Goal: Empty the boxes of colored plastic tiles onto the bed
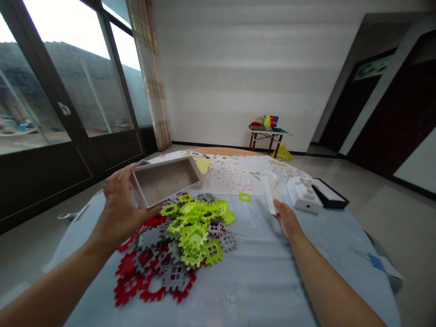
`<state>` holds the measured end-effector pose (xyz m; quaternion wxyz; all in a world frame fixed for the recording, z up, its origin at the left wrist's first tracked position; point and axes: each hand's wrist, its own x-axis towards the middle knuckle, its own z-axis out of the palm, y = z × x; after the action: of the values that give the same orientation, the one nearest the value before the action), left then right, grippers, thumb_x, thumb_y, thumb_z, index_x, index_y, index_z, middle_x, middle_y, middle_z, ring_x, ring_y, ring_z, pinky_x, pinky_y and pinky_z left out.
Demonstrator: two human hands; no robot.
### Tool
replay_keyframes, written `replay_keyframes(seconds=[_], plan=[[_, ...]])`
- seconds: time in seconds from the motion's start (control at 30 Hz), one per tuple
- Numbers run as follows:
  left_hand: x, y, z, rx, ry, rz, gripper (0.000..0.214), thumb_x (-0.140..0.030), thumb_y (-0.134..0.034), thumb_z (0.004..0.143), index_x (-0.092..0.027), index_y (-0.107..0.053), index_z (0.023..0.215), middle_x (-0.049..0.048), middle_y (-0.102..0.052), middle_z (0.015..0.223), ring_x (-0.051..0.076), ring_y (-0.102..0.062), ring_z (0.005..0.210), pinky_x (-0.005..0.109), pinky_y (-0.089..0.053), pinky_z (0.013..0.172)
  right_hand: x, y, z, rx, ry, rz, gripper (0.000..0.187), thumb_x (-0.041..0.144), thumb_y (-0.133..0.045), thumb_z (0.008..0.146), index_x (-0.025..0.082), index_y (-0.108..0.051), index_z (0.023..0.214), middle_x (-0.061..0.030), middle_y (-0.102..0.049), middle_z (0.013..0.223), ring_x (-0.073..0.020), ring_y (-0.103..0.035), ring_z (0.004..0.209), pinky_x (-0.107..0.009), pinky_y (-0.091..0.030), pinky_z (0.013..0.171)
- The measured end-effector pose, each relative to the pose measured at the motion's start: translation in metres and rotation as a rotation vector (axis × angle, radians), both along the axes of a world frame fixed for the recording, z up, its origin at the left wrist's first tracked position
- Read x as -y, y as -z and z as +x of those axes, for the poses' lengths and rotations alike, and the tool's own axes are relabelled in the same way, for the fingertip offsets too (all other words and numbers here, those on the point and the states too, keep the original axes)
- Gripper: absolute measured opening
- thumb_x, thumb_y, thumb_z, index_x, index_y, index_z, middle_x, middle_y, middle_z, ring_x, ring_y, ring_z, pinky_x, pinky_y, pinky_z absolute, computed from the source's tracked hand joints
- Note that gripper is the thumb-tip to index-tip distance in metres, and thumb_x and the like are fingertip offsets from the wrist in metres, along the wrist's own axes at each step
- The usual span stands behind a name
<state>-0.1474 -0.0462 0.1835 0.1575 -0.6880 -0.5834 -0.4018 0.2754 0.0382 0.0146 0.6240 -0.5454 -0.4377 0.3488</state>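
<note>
My left hand [119,204] grips the left end of an empty, shallow cardboard box [166,179], which is tilted with its hollow side toward me. Below and right of that hand lies a heap of toothed plastic building pieces: lime-green ones [195,236] on top, grey ones [150,238] among them and red ones [127,288] toward the front. One green frame piece [244,196] lies apart. On the right, my right hand [288,220] pinches the lower end of a slim white piece [271,190], tilted upward; whether it is a tray or a lid is unclear.
At the table's right stand a white box [304,197] and a black-edged tray or lid [329,193]. A yellow printed sheet [201,161] lies behind the cardboard box. Scissors [67,216] rest at the left edge. A small table [267,132] stands by the wall.
</note>
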Motion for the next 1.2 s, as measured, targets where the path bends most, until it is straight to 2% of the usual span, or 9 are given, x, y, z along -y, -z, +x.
replay_keyframes(seconds=[0.1, 0.17, 0.27, 0.37, 0.47, 0.7, 0.9, 1.1, 1.2], plan=[[0.006, 0.015, 0.028, 0.318, 0.184, -0.172, 0.086, -0.04, -0.068, 0.066, -0.024, -0.02, 0.136, 0.0113, -0.028, 0.135, 0.029, -0.042, 0.117, 0.048, -0.043, 0.093, 0.002, -0.014, -0.003, 0.023, 0.018, 0.026, 0.041, 0.06, -0.061, 0.065, 0.019, -0.052, 0.068, 0.003, -0.054, 0.059, -0.0132, -0.05, 0.058, -0.024, -0.041, 0.054], [0.007, 0.026, 0.047, 0.45, 0.317, -0.297, 0.087, -0.037, -0.07, 0.063, -0.024, -0.022, 0.135, 0.0114, -0.031, 0.134, 0.027, -0.048, 0.113, 0.046, -0.045, 0.091, 0.007, -0.032, -0.006, 0.075, -0.016, 0.096, 0.04, 0.057, -0.062, 0.066, 0.019, -0.056, 0.08, 0.0015, -0.059, 0.07, -0.0142, -0.053, 0.065, -0.024, -0.043, 0.06], [0.002, 0.04, 0.067, 0.512, 0.439, -0.437, 0.089, -0.035, -0.072, 0.061, -0.023, -0.024, 0.134, 0.0132, -0.034, 0.133, 0.028, -0.047, 0.115, 0.046, -0.044, 0.093, 0.02, -0.065, -0.011, 0.195, -0.172, 0.181, 0.053, 0.05, -0.065, 0.067, 0.021, -0.052, 0.11, -0.0035, -0.061, 0.1, -0.0187, -0.056, 0.089, -0.029, -0.045, 0.076], [-0.005, 0.051, 0.078, 0.508, 0.523, -0.501, 0.089, -0.032, -0.072, 0.059, -0.022, -0.026, 0.134, 0.0135, -0.035, 0.133, 0.028, -0.043, 0.12, 0.046, -0.042, 0.095, 0.038, -0.094, -0.021, 0.466, -0.297, 0.268, 0.059, 0.044, -0.069, 0.065, 0.023, -0.05, 0.117, -0.0058, -0.052, 0.119, -0.0228, -0.049, 0.109, -0.035, -0.04, 0.093], [-0.008, 0.059, 0.086, 0.499, 0.588, -0.548, 0.088, -0.03, -0.073, 0.057, -0.021, -0.028, 0.132, 0.0136, -0.035, 0.133, 0.028, -0.039, 0.122, 0.044, -0.042, 0.095, 0.053, -0.11, -0.034, 0.744, -0.389, 0.325, 0.06, 0.043, -0.07, 0.065, 0.024, -0.05, 0.119, -0.0063, -0.048, 0.122, -0.024, -0.043, 0.116, -0.039, -0.033, 0.101], [-0.008, 0.069, 0.093, 0.538, 0.623, -0.635, 0.093, -0.028, -0.074, 0.055, -0.02, -0.027, 0.134, 0.0132, -0.035, 0.134, 0.027, -0.037, 0.124, 0.041, -0.04, 0.097, 0.062, -0.115, -0.045, 0.93, -0.492, 0.418, 0.063, 0.037, -0.067, 0.069, 0.028, -0.042, 0.126, -0.0071, -0.035, 0.135, -0.0253, -0.031, 0.127, -0.044, -0.025, 0.107], [-0.007, 0.07, 0.092, 0.569, 0.617, -0.641, 0.092, -0.028, -0.075, 0.055, -0.023, -0.027, 0.134, 0.0129, -0.033, 0.136, 0.028, -0.036, 0.126, 0.045, -0.038, 0.099, 0.066, -0.118, -0.045, 0.925, -0.572, 0.417, 0.057, 0.033, -0.066, 0.072, 0.031, -0.044, 0.124, -0.0028, -0.018, 0.146, -0.0256, -0.018, 0.134, -0.045, -0.02, 0.109], [-0.004, 0.069, 0.099, 0.648, 0.646, -0.679, 0.095, -0.025, -0.076, 0.053, -0.02, -0.026, 0.134, 0.0157, -0.035, 0.135, 0.03, -0.04, 0.122, 0.044, -0.041, 0.096, 0.069, -0.124, -0.048, 0.858, -0.693, 0.374, 0.052, 0.038, -0.063, 0.075, 0.032, -0.047, 0.124, -0.0013, -0.027, 0.144, -0.0254, -0.018, 0.134, -0.047, -0.017, 0.11], [-0.001, 0.066, 0.101, 0.663, 0.646, -0.689, 0.094, -0.025, -0.075, 0.054, -0.019, -0.026, 0.134, 0.0159, -0.036, 0.135, 0.03, -0.042, 0.12, 0.044, -0.042, 0.094, 0.064, -0.117, -0.047, 0.714, -0.644, 0.347, 0.06, 0.041, -0.063, 0.075, 0.031, -0.041, 0.13, -0.0031, -0.029, 0.144, -0.0252, -0.022, 0.133, -0.047, -0.019, 0.109]])
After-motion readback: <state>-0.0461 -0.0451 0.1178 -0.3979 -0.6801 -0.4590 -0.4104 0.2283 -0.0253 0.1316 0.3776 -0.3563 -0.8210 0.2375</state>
